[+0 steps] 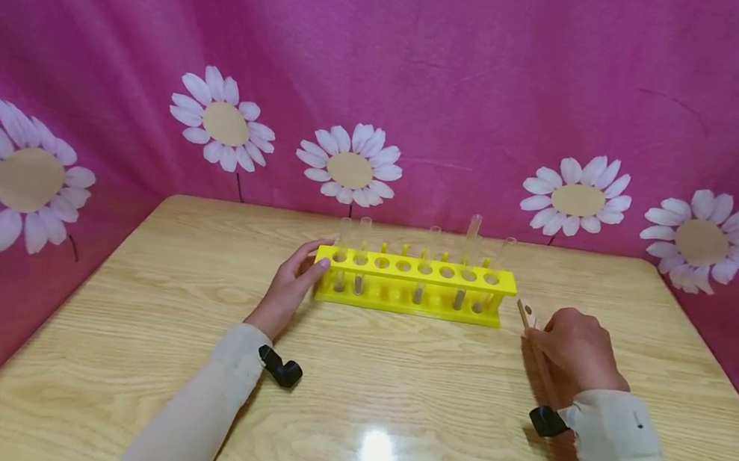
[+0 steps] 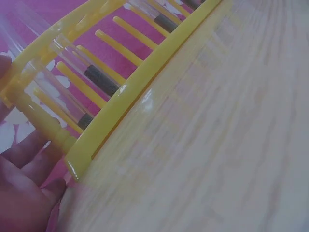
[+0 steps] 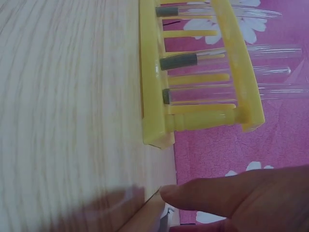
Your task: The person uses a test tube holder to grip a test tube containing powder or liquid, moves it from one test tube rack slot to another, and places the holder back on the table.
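A yellow test tube rack (image 1: 506, 284) stands on the table and carries several clear test tubes (image 1: 473, 230), most with dark grey matter at the bottom. One tube near the right end rises higher than the others. My left hand (image 1: 288, 286) grips the rack's left end, thumb at the front and fingers reaching behind. Right of the rack, my right hand (image 1: 580, 350) holds a wooden test tube holder (image 1: 544, 373) low over the table. Its tip points toward the rack's right end, apart from it. In the right wrist view, the thumb lies along the holder (image 3: 145, 212), while most fingers are hidden.
The wood-grain table (image 1: 340, 385) reflects a bright light near its front. A pink curtain (image 1: 462, 60) with white flowers hangs behind and along both sides. Upright yellow pegs (image 3: 190, 34) line the back of the rack. Black wrist cameras (image 1: 287, 373) sit on both sleeves.
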